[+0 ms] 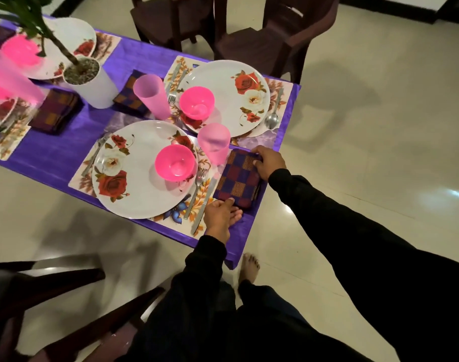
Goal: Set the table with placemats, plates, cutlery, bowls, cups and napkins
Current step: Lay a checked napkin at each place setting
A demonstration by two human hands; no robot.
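Head view. My left hand (221,215) pinches the near edge of a folded purple-and-maroon checked cloth napkin (238,178), thumb on top. My right hand (268,160) grips its far corner, fingers curled over the edge. The napkin lies flat on the bench (50,155), which is draped in purple cloth, just beside the near floral placemat (197,197) at the bench's end. On that placemat a round white rose-printed plate (134,176) carries a bright pink plastic bowl (175,163); I cannot make out anything inside it. A steel fork (197,188) and knife (203,205) lie between plate and napkin. A translucent pink plastic cup (214,143) stands upright near the napkin's far edge.
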